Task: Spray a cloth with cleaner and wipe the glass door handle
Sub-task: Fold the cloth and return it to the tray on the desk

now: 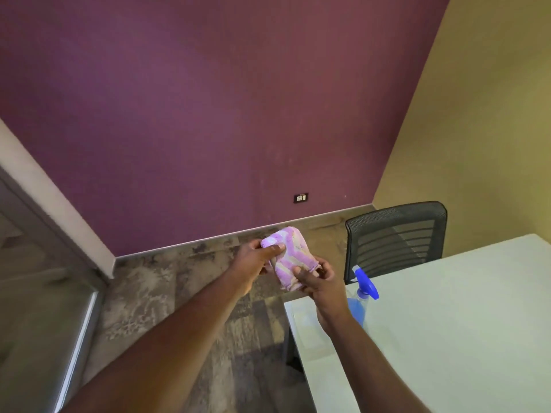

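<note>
A folded pink and white cloth (290, 257) is held in the air in front of me, above the floor. My left hand (256, 259) grips its upper left edge with the thumb on top. At its lower right edge my right hand (317, 283) pinches it. A clear spray bottle (362, 296) with blue liquid and a blue trigger head stands on the white table (447, 323), just right of my right wrist, which partly hides it. The glass door (38, 287) with its metal frame is at the far left; no handle is visible.
A black mesh office chair (396, 236) stands behind the table's far edge. A purple wall with a socket (300, 198) faces me, with a yellow wall at the right. Patterned grey floor lies between the door and the table.
</note>
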A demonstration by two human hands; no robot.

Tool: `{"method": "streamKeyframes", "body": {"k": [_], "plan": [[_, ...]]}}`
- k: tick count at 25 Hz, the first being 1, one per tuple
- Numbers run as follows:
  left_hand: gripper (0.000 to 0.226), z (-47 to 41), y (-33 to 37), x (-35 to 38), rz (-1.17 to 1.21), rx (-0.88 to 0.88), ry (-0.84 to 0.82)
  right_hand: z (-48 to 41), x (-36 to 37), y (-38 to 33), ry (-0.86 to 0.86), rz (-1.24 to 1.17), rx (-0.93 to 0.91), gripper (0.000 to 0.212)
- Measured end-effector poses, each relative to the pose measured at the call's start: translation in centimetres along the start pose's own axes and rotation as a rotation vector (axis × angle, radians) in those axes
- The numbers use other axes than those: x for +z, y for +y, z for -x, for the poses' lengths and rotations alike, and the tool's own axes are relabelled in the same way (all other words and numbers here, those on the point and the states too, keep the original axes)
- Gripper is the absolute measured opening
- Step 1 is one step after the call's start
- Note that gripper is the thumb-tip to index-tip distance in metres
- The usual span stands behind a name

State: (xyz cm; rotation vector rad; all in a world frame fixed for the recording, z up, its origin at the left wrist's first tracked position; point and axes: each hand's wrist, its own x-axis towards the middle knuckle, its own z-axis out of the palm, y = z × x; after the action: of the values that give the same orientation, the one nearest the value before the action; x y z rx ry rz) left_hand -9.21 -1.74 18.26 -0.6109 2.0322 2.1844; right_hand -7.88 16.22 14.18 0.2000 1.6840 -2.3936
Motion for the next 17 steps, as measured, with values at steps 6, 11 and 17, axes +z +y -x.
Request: {"method": "streamKeyframes", "body": {"k": [6,11,17], "plan": [[0.036,-3.3,-6.1,2.3,-0.323,0.025,-0.049,-0.1,-4.8,4.9,0.199,0.214,0.131,0.038],[0.038,-6.2,-12.2,4.5,-0.566,-0.018,-0.131,-0.6,-8.2,8.5,0.298,0.451,0.255,0.023],[0.028,-9.7,-17.4,6.1,-0.787,-0.005,-0.161,-3.0,-10.5,12.0,0.298,0.698,0.308,0.013]]}}
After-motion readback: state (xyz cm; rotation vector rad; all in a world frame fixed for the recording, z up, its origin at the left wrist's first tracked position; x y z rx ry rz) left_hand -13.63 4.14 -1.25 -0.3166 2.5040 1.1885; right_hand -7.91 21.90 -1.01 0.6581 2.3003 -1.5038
